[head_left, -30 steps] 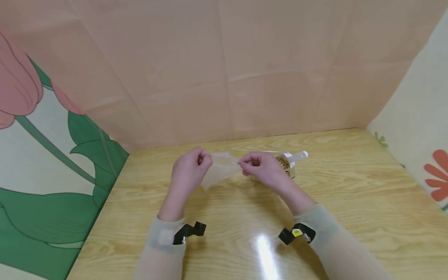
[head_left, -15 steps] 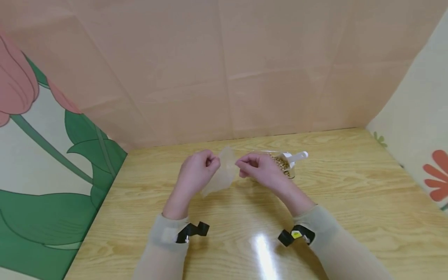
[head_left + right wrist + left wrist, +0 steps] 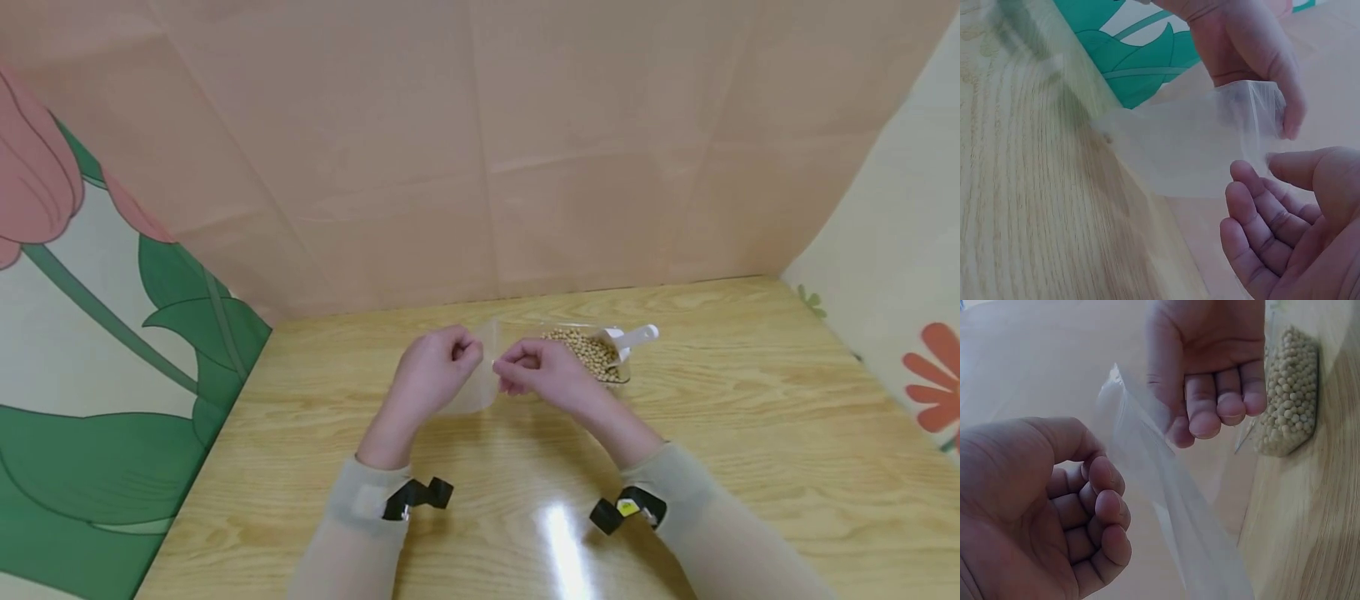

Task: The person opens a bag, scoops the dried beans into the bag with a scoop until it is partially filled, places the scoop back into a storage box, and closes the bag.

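Note:
A thin translucent plastic bag (image 3: 472, 398) hangs between the two hands above the table. My left hand (image 3: 435, 367) pinches its upper left edge between thumb and forefinger, with the other fingers curled. At the bag's right edge, the thumb and forefinger of my right hand (image 3: 549, 372) pinch the plastic near the top. In the right wrist view the bag (image 3: 1179, 147) looks flat, with nothing visible inside. Just behind the right hand stands a clear box of soybeans (image 3: 581, 346). A white scoop (image 3: 636, 337) rests in the beans, handle leaning out to the right.
The wood-grain table (image 3: 720, 400) runs back to a pink wall covering (image 3: 480, 167). A panel printed with green leaves (image 3: 90, 450) borders the left side; a pale panel with a red flower (image 3: 937, 375) borders the right.
My left hand has moved right, closer to the right hand, and the bag has turned and narrowed. The right hand has shifted slightly left and down, showing more of the soybeans.

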The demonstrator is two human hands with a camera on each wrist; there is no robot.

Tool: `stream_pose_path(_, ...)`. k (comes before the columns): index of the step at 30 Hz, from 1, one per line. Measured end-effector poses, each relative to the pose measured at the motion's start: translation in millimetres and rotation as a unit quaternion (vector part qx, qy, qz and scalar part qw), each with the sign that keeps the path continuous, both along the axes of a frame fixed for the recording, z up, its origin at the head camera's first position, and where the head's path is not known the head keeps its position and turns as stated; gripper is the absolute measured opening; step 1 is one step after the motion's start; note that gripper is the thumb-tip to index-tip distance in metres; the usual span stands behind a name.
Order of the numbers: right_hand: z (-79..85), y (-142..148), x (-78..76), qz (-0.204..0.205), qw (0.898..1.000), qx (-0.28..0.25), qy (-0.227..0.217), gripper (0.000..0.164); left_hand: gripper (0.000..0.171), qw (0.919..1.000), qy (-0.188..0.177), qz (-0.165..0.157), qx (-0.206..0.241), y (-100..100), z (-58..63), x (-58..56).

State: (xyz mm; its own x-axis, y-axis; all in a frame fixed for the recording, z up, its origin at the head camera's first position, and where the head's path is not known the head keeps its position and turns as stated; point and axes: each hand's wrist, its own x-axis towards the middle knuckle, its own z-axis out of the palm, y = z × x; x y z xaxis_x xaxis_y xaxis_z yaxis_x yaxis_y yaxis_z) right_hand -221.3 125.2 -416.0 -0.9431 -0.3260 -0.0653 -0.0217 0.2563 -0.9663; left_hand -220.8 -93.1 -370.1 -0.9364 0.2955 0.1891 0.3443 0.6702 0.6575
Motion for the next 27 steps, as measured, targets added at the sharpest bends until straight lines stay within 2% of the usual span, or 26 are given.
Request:
stream_pose_path(8,-1.2,2.0,0.2,-0.003,1.000,-0.010,-0.003,0.017,0.021,0.9999,0.004,-0.002,-0.013,-0.5,0.3,0.0)
stream_pose_path(13,-2.0,3.9,0.2,-0.013,1.000,0.008,0.003,0.015,0.016,0.9985,0.027,0.022,-0.041,-7.8,1.6,-0.5)
stream_pose_path(17,-1.4,5.3,0.1,-0.017,1.000,0.011,0.006,0.015,0.013,0.9977,0.026,0.041,-0.047,-15.3,3.8,-0.8)
stream_pose_path(27,4.5,6.5,0.5,-0.050,0.997,0.052,0.019,0.007,0.012,0.9963,0.038,0.058,-0.051,-30.3,9.5,-1.2)
